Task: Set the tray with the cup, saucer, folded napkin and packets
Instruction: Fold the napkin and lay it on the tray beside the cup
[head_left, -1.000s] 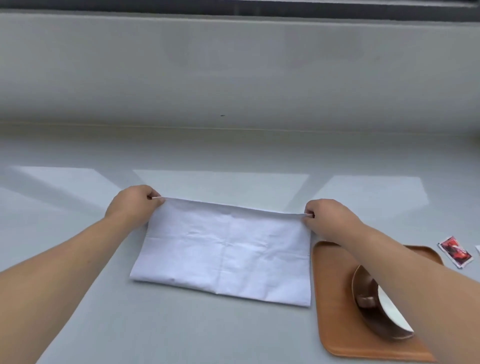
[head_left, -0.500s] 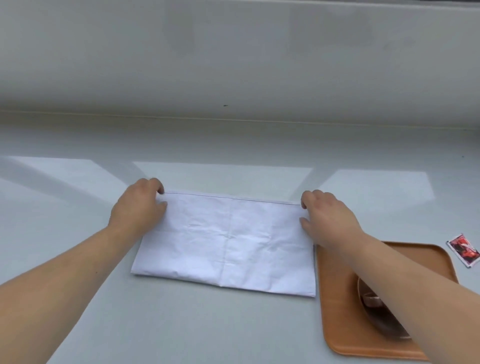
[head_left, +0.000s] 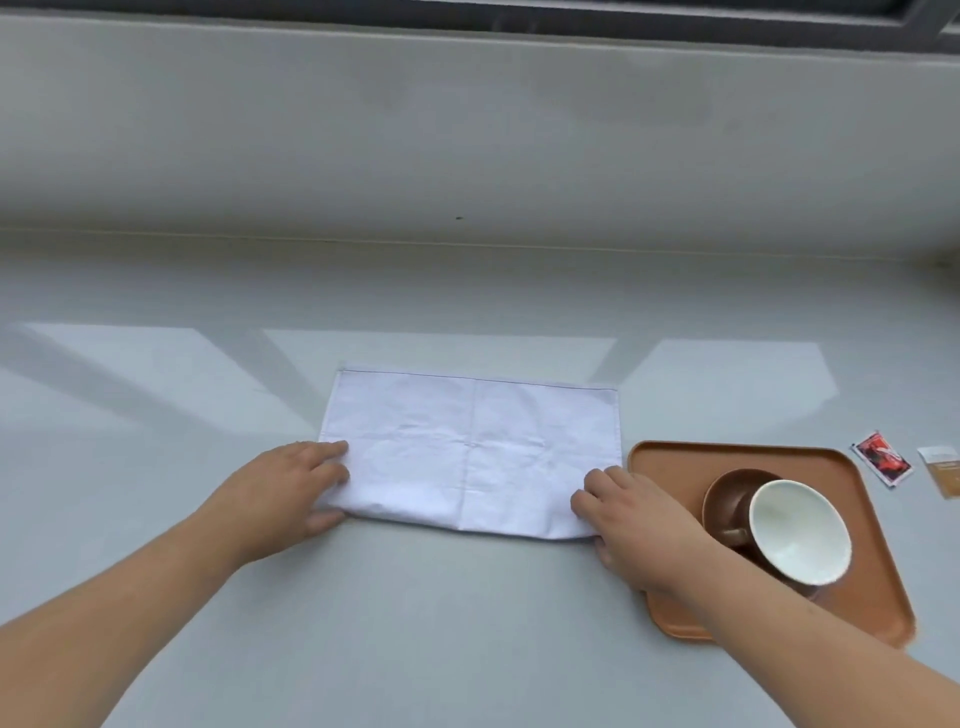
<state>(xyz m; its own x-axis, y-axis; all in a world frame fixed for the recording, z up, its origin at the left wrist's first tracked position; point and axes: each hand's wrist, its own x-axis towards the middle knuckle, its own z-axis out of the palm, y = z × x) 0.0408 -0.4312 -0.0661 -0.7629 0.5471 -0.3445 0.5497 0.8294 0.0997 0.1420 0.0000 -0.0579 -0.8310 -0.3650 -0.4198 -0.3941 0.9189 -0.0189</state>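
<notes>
From my remote station I see the pale grey glossy counter (head_left: 467, 649) running back to a straight seam where it meets a plain grey wall (head_left: 467, 130), with a dark window frame (head_left: 675, 15) along the top edge of view. Open counter lies to the left of the work area, between the work area and the wall, and across the near foreground between my two forearms. Bright window reflections lie across the counter's middle band. The white rectangular cloth napkin (head_left: 472, 452) lies flat at centre, folded, its stitched far edge parallel to the wall and a crease running down its middle. Its right edge sits just beside the left rim of the orange-brown rounded plastic tray (head_left: 675, 462), which is on the counter at right. On the tray stands a brown round saucer (head_left: 727, 493) carrying a brown cup with a white interior (head_left: 797, 530), tilted in this wide view with its mouth facing the camera. Right of the tray, apart from it, lie a red-printed packet (head_left: 881, 458) and a tan-and-white packet (head_left: 943, 470) at the frame edge. The left hand (head_left: 291, 488) is loosely spread, fingertips on the napkin's near-left corner, thumb at the near edge. The right hand (head_left: 634, 525) is likewise spread at the near-right corner, fingers on the cloth, thumb under or against the edge; I cannot tell whether either hand pinches the cloth.
</notes>
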